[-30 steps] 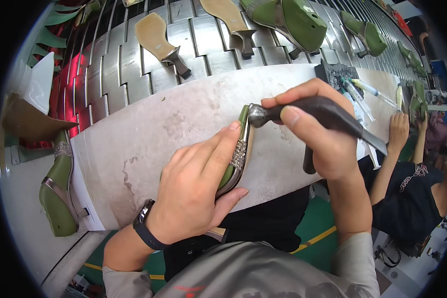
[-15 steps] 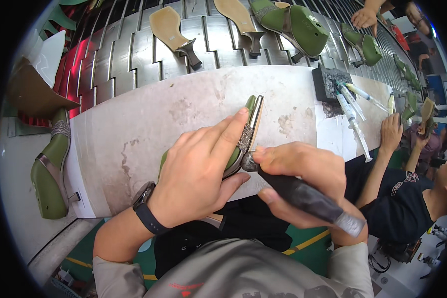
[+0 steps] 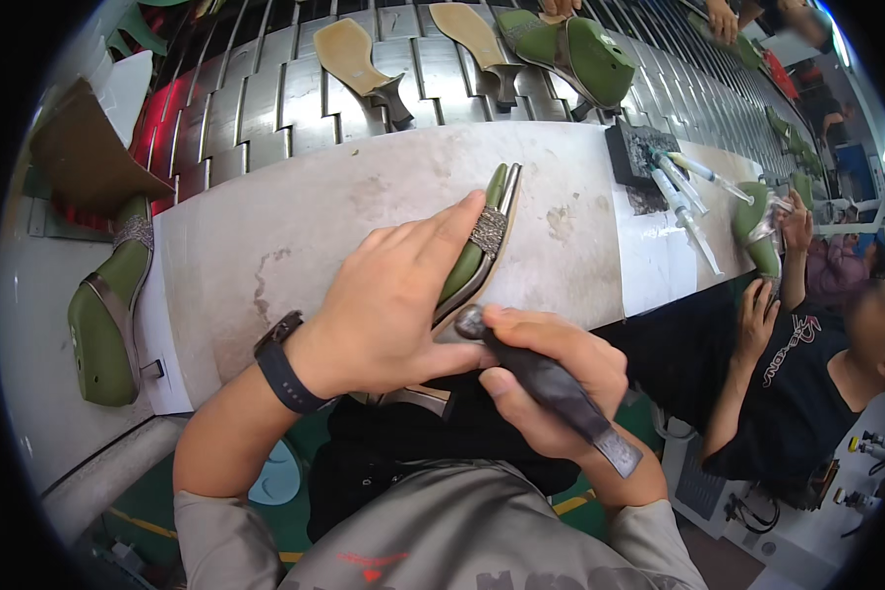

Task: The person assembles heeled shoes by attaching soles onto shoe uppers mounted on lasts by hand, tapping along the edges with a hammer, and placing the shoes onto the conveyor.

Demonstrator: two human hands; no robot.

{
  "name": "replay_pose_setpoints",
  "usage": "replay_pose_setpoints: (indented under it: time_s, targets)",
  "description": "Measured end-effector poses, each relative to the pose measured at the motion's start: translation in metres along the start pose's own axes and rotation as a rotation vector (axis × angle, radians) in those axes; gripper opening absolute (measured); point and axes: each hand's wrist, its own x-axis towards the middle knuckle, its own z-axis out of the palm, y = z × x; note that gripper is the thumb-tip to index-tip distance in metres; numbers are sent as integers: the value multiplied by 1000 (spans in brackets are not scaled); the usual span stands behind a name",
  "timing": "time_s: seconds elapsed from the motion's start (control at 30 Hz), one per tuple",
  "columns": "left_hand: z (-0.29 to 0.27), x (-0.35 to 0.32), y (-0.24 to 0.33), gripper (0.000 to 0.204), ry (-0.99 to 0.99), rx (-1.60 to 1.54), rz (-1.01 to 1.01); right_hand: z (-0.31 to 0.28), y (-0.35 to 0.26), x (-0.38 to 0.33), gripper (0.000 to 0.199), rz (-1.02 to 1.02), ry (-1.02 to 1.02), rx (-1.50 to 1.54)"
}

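1. The green shoe (image 3: 487,234) lies on the pale counter (image 3: 560,270), its long axis running away from the person and slightly rightward.
2. Left hand (image 3: 388,305), the nearer one: fingers draped over the shoe's left side, gripping it, thumb by its near end.
3. Right hand (image 3: 582,366), to the shoe's lower right: fingers closed around a dark hammer (image 3: 546,383), whose round head sits beside the shoe's near end; contact cannot be told.
4. Room right of the shoe reaches a black block (image 3: 627,157); the counter's near edge is close below, a slatted conveyor (image 3: 251,108) beyond its far end.
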Motion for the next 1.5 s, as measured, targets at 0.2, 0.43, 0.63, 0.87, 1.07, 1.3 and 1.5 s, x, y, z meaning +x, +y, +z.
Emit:
replay_pose_setpoints:
  time_s: [0.2, 0.43, 0.63, 0.87, 1.07, 1.3, 1.5]
  targets:
    - [-10, -23, -24, 49, 9, -170, -58, -3, -1, 15, 39, -252, 19, -283]
    - [-8, -24, -27, 47, 31, -136, -45, 17, -5, 5, 41, -215, -41, -260]
    - [-10, -26, -26, 47, 51, -115, -35, 38, -3, -7, 37, -85, -70, 42]
    - [-11, -24, -24, 47, 55, -105, -2, 42, 1, -5, 32, 55, -101, 304]
    - [-18, -4, -10, 75, -114, -156, -78, -6, -5, 8, 33, 297, 1, 467]
    - [-8, 15, 1, 96, -169, -17, -201, -23, -18, 24, 27, 139, 273, 247]
    - [-8, 11, -6, 94, -173, -106, -186, -17, 3, 60, 26, 272, 101, 239]
